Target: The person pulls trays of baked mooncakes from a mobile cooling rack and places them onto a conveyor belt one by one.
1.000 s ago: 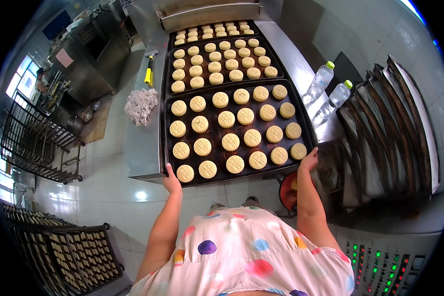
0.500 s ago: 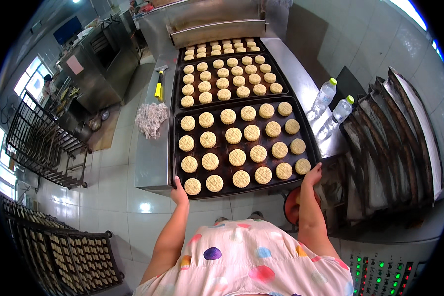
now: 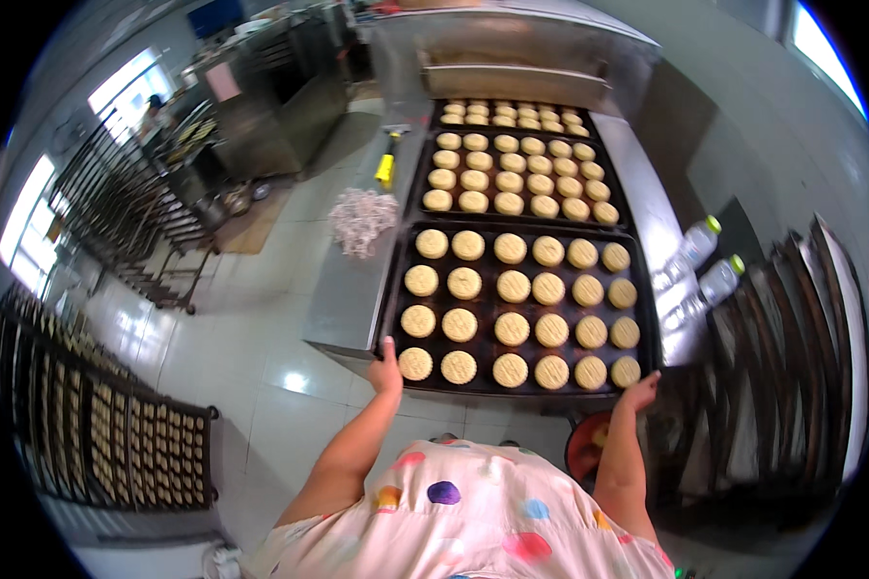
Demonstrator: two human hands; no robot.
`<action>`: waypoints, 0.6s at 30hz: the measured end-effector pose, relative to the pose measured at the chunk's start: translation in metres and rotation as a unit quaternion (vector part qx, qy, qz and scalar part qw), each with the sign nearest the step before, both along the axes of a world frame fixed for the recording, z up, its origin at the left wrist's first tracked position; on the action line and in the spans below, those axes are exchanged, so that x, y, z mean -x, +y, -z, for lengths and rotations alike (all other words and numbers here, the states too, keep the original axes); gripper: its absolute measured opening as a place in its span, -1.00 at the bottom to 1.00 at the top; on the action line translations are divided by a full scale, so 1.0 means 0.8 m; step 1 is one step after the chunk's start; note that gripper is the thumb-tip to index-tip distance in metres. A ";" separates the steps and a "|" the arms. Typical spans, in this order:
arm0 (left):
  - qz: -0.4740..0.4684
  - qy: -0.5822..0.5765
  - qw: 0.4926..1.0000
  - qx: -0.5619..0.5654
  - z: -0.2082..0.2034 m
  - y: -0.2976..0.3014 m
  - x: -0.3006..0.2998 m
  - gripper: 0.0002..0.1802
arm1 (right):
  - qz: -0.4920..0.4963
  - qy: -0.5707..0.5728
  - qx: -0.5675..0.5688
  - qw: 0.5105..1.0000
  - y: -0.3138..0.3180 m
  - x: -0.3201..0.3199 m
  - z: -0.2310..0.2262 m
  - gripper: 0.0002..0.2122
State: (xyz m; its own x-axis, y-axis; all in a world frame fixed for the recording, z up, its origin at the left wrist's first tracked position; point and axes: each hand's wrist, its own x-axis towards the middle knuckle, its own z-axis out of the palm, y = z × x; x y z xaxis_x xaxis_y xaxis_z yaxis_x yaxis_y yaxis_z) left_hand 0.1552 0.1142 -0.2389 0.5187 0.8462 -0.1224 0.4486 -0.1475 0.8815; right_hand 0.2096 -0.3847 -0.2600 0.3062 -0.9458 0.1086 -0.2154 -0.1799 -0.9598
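A dark baking tray (image 3: 483, 318) with rows of round, pale, pattern-stamped mooncakes (image 3: 512, 329) lies before me, its near edge jutting past the metal counter. My left hand (image 3: 385, 374) grips its near left corner, thumb on the rim and fingers hidden below. At the near right corner my right hand (image 3: 639, 391) holds the rim in the same way. Beyond it, a second tray (image 3: 492, 220) of mooncakes stands close to its far edge. A third tray (image 3: 512, 131) lies farther back, at the metal oven opening.
Left on the counter (image 3: 343, 314) lie a whitish rag (image 3: 362, 222) and a yellow-handled scraper (image 3: 386, 166). Two clear bottles (image 3: 690, 249) stand at right, beside upright stacked trays (image 3: 782, 338). A loaded rack (image 3: 154, 444) stands lower left; a person (image 3: 152, 116) is far left.
My view has turned left, so the counter and trays appear farther right. The front tray sits straighter, with a slightly wider gap from the second one. Both hands still hold it.
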 end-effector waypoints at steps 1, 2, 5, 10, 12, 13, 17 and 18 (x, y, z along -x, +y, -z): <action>0.001 -0.010 1.000 -0.002 0.003 0.001 -0.001 -0.14 | -0.008 0.027 -0.015 1.000 0.001 0.002 -0.004 -0.47; 0.010 0.023 1.000 -0.012 0.004 -0.001 -0.007 -0.13 | 0.001 0.008 -0.006 1.000 -0.008 0.005 0.002 -0.48; 0.000 0.035 0.999 -0.034 0.008 0.005 -0.002 -0.12 | -0.006 0.040 -0.004 0.999 0.003 -0.002 -0.005 -0.48; 0.007 0.070 0.997 -0.017 -0.005 0.003 0.000 -0.17 | -0.007 0.028 0.005 1.000 -0.011 -0.005 0.011 -0.47; 0.002 0.062 0.998 -0.017 -0.003 0.002 0.001 -0.18 | -0.016 0.024 -0.011 1.000 -0.013 -0.005 0.012 -0.48; 0.003 0.058 0.998 -0.018 -0.004 0.000 0.000 -0.19 | -0.019 0.022 -0.020 0.999 -0.015 -0.005 0.013 -0.49; -0.001 0.012 1.000 -0.015 -0.001 -0.002 -0.001 -0.20 | -0.017 0.014 -0.008 1.000 -0.017 -0.006 0.016 -0.49; -0.002 0.005 1.000 -0.015 -0.003 -0.003 0.000 -0.20 | -0.018 0.021 -0.013 1.000 -0.017 -0.005 0.016 -0.47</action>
State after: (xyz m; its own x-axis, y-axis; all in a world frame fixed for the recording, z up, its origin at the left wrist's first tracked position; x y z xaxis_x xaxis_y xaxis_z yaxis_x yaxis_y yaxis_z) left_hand 0.1552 0.1120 -0.2368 0.5137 0.8519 -0.1017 0.4585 -0.1724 0.8718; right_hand 0.2132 -0.3979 -0.2732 0.3443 -0.9361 0.0714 -0.2489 -0.1644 -0.9545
